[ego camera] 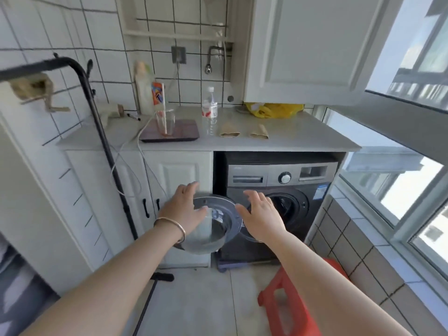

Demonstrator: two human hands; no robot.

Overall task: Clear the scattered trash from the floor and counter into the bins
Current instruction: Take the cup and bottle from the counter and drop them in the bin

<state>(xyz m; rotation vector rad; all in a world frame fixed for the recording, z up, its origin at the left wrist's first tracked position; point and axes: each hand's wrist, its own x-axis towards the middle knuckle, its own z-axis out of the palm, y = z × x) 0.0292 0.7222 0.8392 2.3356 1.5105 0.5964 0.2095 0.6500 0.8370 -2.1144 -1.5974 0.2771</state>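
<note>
Your left hand (185, 206) and right hand (263, 214) reach forward at centre frame, fingers spread, holding nothing; the round glass washer door (213, 226) hangs open below them and could catch your wrists; the clear plastic water bottle (210, 110) and two flattened brown cardboard tubes (229, 130) wait on the pale counter (303, 139) above; a careless reach may topple the bottle.

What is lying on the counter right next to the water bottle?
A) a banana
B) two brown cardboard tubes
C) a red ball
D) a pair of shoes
B: two flattened brown cardboard tubes lie on the counter just to the right of the clear water bottle, which stands upright.
</note>
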